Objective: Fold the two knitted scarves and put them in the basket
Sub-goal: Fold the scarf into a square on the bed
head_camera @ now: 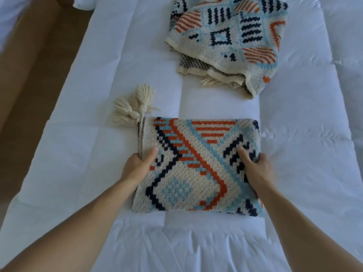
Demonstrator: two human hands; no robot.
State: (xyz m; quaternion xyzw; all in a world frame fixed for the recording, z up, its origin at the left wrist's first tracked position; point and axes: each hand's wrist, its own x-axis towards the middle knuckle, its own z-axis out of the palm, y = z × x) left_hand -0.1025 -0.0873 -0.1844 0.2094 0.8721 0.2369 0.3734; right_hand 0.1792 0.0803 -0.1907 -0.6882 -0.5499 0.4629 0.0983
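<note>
I have my left hand [137, 167] clamped on the left edge of the folded knitted scarf [196, 163], thumb on top, and my right hand [255, 167] gripping its right edge the same way. It lies flat on the white quilt [98, 154], cream tassels [131, 108] at its eleven o'clock corner. The second scarf [227, 40] lies loosely heaped at one o'clock, well apart.

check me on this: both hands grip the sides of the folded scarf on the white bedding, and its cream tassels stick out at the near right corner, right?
Not quite. In the head view the tassels stick out at the far left corner of the folded scarf, not the near right. The left hand and right hand do grip its sides on the white bedding.
</note>
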